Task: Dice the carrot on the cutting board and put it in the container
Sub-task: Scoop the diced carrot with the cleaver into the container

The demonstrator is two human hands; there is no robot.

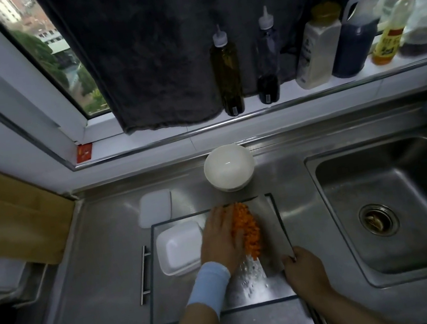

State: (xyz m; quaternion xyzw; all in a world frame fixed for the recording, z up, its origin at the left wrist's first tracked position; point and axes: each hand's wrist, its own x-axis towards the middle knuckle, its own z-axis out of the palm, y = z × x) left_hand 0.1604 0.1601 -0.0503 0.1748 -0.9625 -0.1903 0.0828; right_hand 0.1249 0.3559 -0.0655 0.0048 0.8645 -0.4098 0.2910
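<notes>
Below window (27,51), steel counter (95,308), cutting board (171,304), sink (410,199)

- A stainless steel counter (112,306) runs below the window, with a raised lip along its back edge.
- A sink (400,204) is set into its right part, with a round drain (378,219) in the basin floor.
- A clear cutting board (179,303) with a dark border lies flat on the middle of the counter, just left of the sink.
- A metal bar handle (144,275) runs along the board's left edge.
- A white lid (155,208) lies flat at the board's far left corner.
- A white bowl (229,167) stands behind the board, near the back lip.
- A wooden board (9,213) lies tilted at the counter's left end.
</notes>
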